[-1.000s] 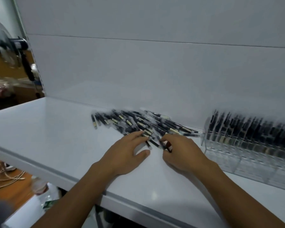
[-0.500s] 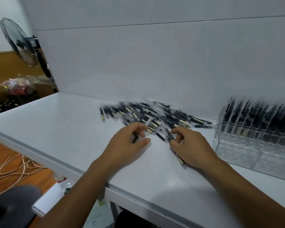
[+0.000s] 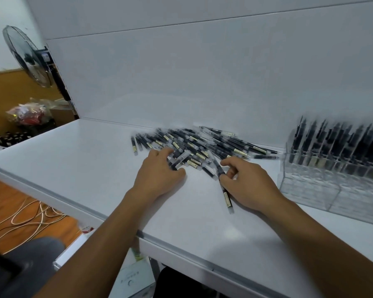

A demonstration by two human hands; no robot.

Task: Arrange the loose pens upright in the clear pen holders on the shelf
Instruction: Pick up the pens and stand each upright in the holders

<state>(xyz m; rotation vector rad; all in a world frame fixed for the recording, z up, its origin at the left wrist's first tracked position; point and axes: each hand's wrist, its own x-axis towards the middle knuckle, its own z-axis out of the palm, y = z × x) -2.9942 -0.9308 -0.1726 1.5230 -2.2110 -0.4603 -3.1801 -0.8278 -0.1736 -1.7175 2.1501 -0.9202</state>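
the pile of loose pens [image 3: 202, 145] lies on the shelf [image 3: 84, 164], near its back wall. the pen holders [image 3: 336, 179] stand to the right, with pens upright in them. the left hand [image 3: 157, 175] rests on the pile's near edge. the right hand [image 3: 248, 186], beside it, pinches a pen [image 3: 227, 196].

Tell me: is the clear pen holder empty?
No, the clear pen holder has rows of dark pens standing upright in it.

Stationery shop, white display shelf [image 3: 95, 168], bulk pens [image 3: 202, 143]
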